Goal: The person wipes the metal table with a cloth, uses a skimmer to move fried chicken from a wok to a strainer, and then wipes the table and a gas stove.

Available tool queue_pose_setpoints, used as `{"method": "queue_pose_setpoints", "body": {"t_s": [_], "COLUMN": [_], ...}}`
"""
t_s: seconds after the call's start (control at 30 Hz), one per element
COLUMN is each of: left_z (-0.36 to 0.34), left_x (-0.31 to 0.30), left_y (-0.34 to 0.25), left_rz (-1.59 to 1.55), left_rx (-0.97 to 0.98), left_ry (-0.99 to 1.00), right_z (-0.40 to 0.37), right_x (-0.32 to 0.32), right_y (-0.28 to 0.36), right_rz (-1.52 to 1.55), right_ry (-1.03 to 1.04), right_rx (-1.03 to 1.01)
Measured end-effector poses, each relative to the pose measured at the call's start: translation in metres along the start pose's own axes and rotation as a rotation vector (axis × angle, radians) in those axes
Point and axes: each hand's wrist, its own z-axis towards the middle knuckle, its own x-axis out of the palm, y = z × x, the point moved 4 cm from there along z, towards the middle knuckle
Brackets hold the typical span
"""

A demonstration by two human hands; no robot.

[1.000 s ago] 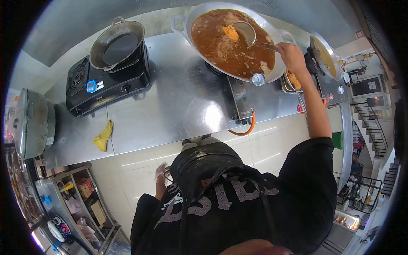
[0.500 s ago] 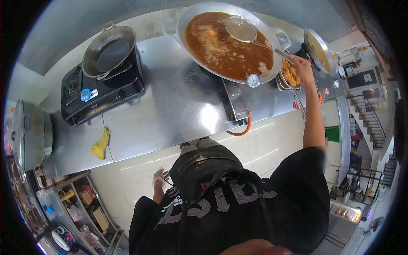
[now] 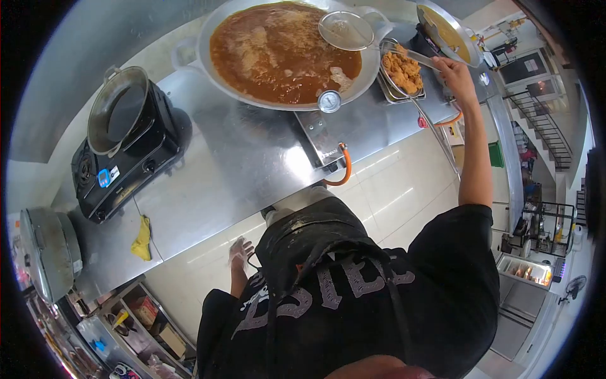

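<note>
My right hand [image 3: 456, 79] grips the handle of a fine-mesh skimmer [image 3: 346, 30]. The skimmer's round mesh is over the right rim area of a large wok [image 3: 204, 47] full of bubbling brown oil [image 3: 271, 54]. A pale clump floats in the oil, and a dial thermometer [image 3: 329, 101] sits at the wok's front rim. Below the skimmer handle, pieces of fried food [image 3: 403, 71] in golden crust lie in a long-handled strainer [image 3: 413, 95] on a metal tray. My left hand [image 3: 240, 251], in a clear plastic glove, hangs by my side, fingers apart, holding nothing.
At left stand a black portable stove [image 3: 129, 167] with a smaller pan [image 3: 120, 110], a yellow cloth [image 3: 141, 239] and a big lidded pot [image 3: 50, 252]. An orange gas hose [image 3: 344, 174] loops past the counter's front edge. Another wok [image 3: 451, 31] is at the far right.
The view has shifted right. My right hand has moved the skimmer rightward, from over the oil to the wok's right side. My left hand's fingers now show more spread.
</note>
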Motion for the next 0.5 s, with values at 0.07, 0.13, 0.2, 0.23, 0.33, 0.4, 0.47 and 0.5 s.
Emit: {"method": "queue_pose_setpoints", "body": {"t_s": [0.07,0.13,0.2,0.23,0.33,0.4,0.47,0.5], "left_z": [0.001,0.0,0.003,0.008,0.014,0.015,0.007,0.005], "left_x": [0.015,0.034,0.055,0.066,0.106,0.148,0.191,0.211], "left_y": [0.002,0.004,0.013,0.02,0.038,0.044,0.051,0.052], "left_rz": [-0.01,-0.01,-0.007,-0.004,-0.002,-0.015,-0.028,-0.046], "left_rx": [-0.002,-0.027,-0.084,-0.129,-0.154,-0.123,-0.095,-0.145], "left_ry": [0.004,-0.019,-0.072,-0.112,-0.185,-0.212,-0.233,-0.213], "right_z": [0.005,0.005,0.015,0.021,0.041,0.064,0.09,0.105], "right_x": [-0.007,-0.015,-0.022,-0.025,-0.038,-0.051,-0.062,-0.067], "right_y": [-0.019,-0.034,-0.058,-0.072,-0.11,-0.144,-0.179,-0.196], "right_rz": [0.013,0.038,0.054,0.062,0.231,0.39,0.504,0.538], "right_ry": [-0.01,0.009,0.074,0.11,0.148,0.152,0.144,0.128], "right_rx": [0.027,0.081,0.06,0.047,0.154,0.173,0.198,0.2]}}
